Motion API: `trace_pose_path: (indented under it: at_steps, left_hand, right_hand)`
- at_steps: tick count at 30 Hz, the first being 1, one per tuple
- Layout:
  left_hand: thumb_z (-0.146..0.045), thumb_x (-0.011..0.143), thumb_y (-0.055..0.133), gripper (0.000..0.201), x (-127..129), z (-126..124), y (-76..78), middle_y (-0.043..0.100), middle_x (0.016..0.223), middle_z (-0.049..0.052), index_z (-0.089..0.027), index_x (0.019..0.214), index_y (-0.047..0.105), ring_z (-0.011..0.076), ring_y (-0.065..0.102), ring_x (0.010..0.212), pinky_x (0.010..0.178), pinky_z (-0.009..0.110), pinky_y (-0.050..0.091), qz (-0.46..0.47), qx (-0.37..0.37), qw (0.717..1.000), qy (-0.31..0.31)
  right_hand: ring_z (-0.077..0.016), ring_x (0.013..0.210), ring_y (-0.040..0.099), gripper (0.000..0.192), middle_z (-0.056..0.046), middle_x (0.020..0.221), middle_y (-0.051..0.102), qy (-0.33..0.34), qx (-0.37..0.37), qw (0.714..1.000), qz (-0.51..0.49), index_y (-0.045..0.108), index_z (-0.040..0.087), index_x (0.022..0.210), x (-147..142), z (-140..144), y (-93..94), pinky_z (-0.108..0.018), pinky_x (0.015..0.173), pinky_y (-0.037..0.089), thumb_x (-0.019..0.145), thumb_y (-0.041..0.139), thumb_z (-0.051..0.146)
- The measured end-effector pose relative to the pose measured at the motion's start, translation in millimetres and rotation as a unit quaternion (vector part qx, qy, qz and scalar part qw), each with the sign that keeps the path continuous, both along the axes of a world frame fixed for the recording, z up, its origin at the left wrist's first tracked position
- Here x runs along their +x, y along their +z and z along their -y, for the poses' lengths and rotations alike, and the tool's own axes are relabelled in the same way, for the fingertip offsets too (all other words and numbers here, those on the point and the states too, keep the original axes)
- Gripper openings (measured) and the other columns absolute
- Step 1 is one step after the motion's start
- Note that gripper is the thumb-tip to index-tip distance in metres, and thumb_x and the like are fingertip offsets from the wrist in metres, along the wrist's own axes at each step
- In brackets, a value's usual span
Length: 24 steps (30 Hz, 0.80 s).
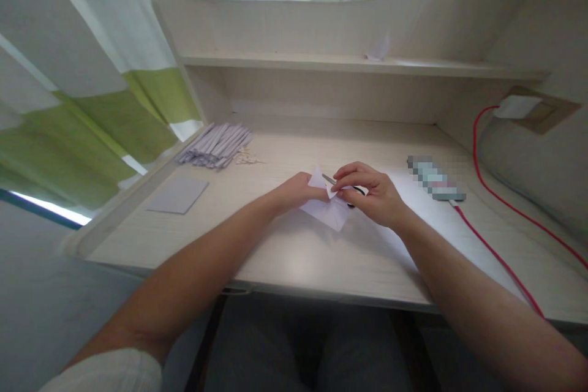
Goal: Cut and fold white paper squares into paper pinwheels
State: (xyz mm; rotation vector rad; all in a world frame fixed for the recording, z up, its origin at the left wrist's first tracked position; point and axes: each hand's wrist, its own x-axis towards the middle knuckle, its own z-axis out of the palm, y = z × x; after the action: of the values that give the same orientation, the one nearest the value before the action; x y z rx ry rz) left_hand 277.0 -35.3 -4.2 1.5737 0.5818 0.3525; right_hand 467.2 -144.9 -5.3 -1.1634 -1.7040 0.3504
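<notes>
Above the desk, my left hand (pixel 294 190) is closed on a piece of white folded paper (pixel 328 213), gripping it from the left. My right hand (pixel 370 193) has thumb and fingers pinched at a small raised flap of the same paper. Behind the paper, partly hidden by my right hand, show a thin grey metal blade (pixel 327 179) and dark curved loops that look like scissors. At the left of the desk lies a flat stack of pale paper squares (pixel 178 195). Farther back sits a pile of folded paper strips (pixel 215 144).
Thin pale strings (pixel 248 157) lie beside the strips. A blurred-out phone-like device (pixel 436 179) rests at the right, joined to a red cable (pixel 498 263) that runs to a wall plug (pixel 519 106). A shelf (pixel 294 62) spans the back; a curtain (pixel 151 104) hangs left.
</notes>
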Motion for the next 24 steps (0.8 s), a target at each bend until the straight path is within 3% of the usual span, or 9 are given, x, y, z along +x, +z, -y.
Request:
trace_pose_path:
  at_steps: [6,11,17,24]
  left_hand:
    - [-0.025,0.061,0.077,0.021,0.6,0.5,0.8,0.066,0.069,0.001,-0.012,0.077,0.072,0.0131,0.058,0.061,0.061,0.025,0.038,0.007,-0.014,1.000,0.014]
    - [-0.028,0.058,0.080,0.028,1.5,-0.8,-1.9,0.068,0.072,0.002,-0.011,0.080,0.073,0.0144,0.060,0.063,0.062,0.026,0.039,0.005,-0.014,1.000,0.011]
    - [-0.026,0.060,0.079,0.026,-0.4,0.7,0.1,0.068,0.071,0.003,-0.011,0.081,0.073,0.0147,0.059,0.063,0.061,0.025,0.039,-0.014,0.017,1.000,0.014]
    - [-0.023,0.062,0.078,0.020,0.4,1.6,1.8,0.066,0.068,0.001,-0.012,0.078,0.072,0.0132,0.057,0.061,0.060,0.024,0.038,-0.028,0.035,0.999,0.023]
  right_hand:
    - [-0.0237,0.105,0.068,0.018,-0.007,0.109,0.073,-0.004,-0.001,1.000,0.008,0.085,0.030,0.092,-1.3,0.8,1.9,-0.040,0.090,0.054,0.089,0.072,0.019]
    - [-0.0224,0.096,0.069,0.007,-0.008,0.106,0.074,-0.015,-0.025,0.999,-0.035,0.084,0.026,0.089,-3.4,-0.4,-0.1,-0.034,0.074,0.053,0.086,0.078,0.026]
    - [-0.0194,0.077,0.065,0.026,-0.006,0.099,0.077,-0.035,-0.122,0.988,-0.091,0.080,0.024,0.104,-1.2,-4.0,-6.8,-0.032,0.063,0.050,0.080,0.084,0.032]
    - [-0.0209,0.084,0.068,0.023,-0.005,0.098,0.077,-0.024,-0.136,0.984,-0.111,0.081,0.024,0.101,-1.4,-6.0,-7.4,-0.032,0.068,0.053,0.080,0.083,0.035]
